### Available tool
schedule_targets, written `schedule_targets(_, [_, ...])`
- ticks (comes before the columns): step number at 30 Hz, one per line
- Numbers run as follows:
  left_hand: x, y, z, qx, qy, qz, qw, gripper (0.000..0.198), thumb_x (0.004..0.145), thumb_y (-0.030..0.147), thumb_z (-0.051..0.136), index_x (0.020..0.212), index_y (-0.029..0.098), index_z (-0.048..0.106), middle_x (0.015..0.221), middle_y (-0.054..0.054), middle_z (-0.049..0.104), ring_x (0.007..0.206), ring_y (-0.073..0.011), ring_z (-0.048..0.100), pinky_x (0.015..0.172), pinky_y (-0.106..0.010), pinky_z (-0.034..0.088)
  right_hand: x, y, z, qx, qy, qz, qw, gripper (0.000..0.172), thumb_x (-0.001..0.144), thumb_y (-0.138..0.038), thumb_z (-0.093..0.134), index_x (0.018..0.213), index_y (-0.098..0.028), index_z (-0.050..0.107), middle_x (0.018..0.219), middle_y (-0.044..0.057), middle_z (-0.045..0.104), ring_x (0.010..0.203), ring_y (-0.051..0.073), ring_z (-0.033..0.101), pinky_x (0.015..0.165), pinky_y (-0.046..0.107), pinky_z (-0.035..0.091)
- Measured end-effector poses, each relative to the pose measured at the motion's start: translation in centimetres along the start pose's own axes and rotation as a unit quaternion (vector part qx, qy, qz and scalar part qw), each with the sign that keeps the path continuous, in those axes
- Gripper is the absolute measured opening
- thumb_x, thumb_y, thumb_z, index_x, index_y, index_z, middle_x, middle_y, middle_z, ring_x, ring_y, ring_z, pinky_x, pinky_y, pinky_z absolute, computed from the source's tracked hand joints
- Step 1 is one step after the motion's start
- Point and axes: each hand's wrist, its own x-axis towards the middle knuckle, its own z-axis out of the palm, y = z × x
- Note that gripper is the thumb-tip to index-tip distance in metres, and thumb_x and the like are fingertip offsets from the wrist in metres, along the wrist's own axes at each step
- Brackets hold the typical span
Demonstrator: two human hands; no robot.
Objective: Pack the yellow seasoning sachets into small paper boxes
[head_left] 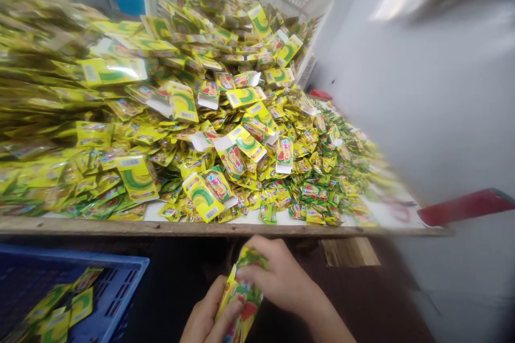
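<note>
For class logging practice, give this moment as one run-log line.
left hand: grips yellow pack; right hand: grips its upper end; table: heaped sachets, boxes; blue crate: packs inside

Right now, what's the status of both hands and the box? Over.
Left hand gripping yellow box. Right hand at its upper end, pinching green-and-yellow packet. Heaped packs on table ahead; nothing seen blocking hands.

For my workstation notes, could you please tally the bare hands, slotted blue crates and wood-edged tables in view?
Bare hands: 2 (left hand, right hand)
Slotted blue crate: 1
Wood-edged table: 1
Total: 4
</note>
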Motion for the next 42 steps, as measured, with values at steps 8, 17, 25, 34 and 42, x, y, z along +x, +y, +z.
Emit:
schedule_targets(8, [0.0,-1.4,-0.3,-0.215,-0.073,-0.081,0.971,0.04,0.072,0.042,0.076,0.104,0.02,0.066,0.085,-0.002,0.069,0.081,-0.0196,0.06,0.073,-0.027,0.047,-0.3,-0.1,0.4,0.006,-0.07,-0.005,0.998,0.024,0.084,-0.012,0.059,0.104,-0.024,0.06,0.098,-0.001,0.065,0.09,0.016,0.059,0.079,0.024,0.043])
schedule_targets(17, [-0.3,-1.7,-1.3,-0.205,-0.111,-0.115,0.966,0.028,0.076,0.036,0.076,0.094,0.017,0.068,0.079,-0.001,0.065,0.074,-0.0152,0.053,0.068,-0.025,0.043,-0.9,0.8,2.8,0.031,0.01,0.032,0.999,0.024,0.063,-0.012,0.085,0.08,-0.02,0.071,0.081,-0.004,0.062,0.081,0.013,0.055,0.073,0.023,0.041])
schedule_targets(25, [-0.9,-1.3,-1.2,-0.162,-0.118,-0.098,0.975,0.027,0.074,0.038,0.076,0.087,0.015,0.068,0.078,-0.001,0.062,0.072,-0.0147,0.05,0.066,-0.024,0.043,-1.8,0.1,1.6,-0.009,-0.059,-0.102,0.993,0.016,0.074,-0.021,0.08,0.089,-0.021,0.073,0.109,0.002,0.059,0.105,0.017,0.051,0.092,0.029,0.04])
schedule_targets(34, [-0.9,-0.2,-0.2,-0.184,-0.094,-0.09,0.974,0.03,0.066,0.038,0.081,0.077,0.013,0.071,0.067,0.001,0.059,0.063,-0.0111,0.046,0.059,-0.021,0.039,-1.3,1.0,2.4,0.066,0.012,-0.09,0.994,0.016,0.064,-0.025,0.087,0.073,-0.02,0.076,0.09,0.001,0.062,0.09,0.016,0.055,0.08,0.027,0.044])
schedule_targets(42, [-0.3,-0.7,-1.2,-0.179,-0.13,-0.089,0.971,0.022,0.069,0.034,0.08,0.079,0.016,0.073,0.07,0.0,0.064,0.068,-0.0154,0.054,0.066,-0.024,0.046,-1.9,1.8,2.5,0.061,-0.094,-0.109,0.988,0.016,0.075,-0.038,0.079,0.089,-0.03,0.077,0.11,0.002,0.065,0.107,0.021,0.053,0.093,0.034,0.04])
